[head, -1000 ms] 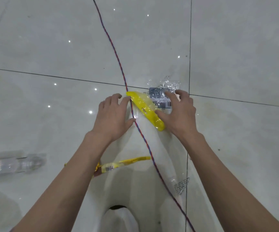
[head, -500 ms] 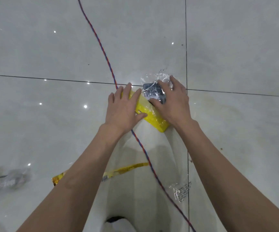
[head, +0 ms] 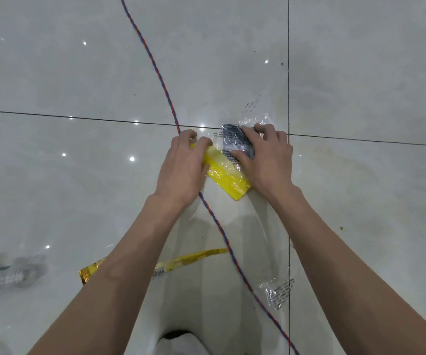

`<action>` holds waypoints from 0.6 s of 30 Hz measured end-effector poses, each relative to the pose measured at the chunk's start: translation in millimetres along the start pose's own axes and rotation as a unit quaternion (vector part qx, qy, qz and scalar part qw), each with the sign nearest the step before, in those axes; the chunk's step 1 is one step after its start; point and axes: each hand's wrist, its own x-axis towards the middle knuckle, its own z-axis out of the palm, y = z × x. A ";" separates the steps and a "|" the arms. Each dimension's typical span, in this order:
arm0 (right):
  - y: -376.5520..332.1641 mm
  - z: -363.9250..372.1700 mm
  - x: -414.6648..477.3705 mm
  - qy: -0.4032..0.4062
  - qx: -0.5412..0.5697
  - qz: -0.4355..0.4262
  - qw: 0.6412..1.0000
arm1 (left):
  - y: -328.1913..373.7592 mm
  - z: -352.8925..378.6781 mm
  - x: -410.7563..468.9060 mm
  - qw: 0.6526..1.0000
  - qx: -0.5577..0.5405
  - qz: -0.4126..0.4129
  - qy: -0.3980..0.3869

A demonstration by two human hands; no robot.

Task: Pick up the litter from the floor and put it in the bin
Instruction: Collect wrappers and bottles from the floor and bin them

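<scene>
The left hand [head: 183, 165] and right hand [head: 267, 161] hold the yellow wrapper [head: 228, 179] on the floor [head: 53, 73], fingers curled on it. A red-blue cord [head: 155, 65] passes under the left hand.

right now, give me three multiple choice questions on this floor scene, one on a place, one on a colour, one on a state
1. Where does the gold wrapper lie relative to the left hand and right hand?
A. farther from the camera
B. nearer the camera
C. level between them

2. What colours is the twisted cord?
A. red and blue
B. green and white
C. all black

3. How is the yellow packet held?
A. untouched
B. by the left hand only
C. by both hands

Answers:
1 B, it passes under the left forearm, below both hands.
2 A, red and blue strands show along its length.
3 C, fingers of each hand curl onto it.
</scene>
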 end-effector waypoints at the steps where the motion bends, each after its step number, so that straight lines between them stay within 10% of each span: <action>1: -0.4 0.6 -1.0 0.006 0.002 0.005 1.000 | -0.3 -0.7 -1.0 1.000 -0.002 0.001 0.002; 18: -2.0 -63.6 -23.9 0.036 0.053 0.050 0.997 | 16.7 -65.8 -31.9 0.999 -0.035 0.007 0.010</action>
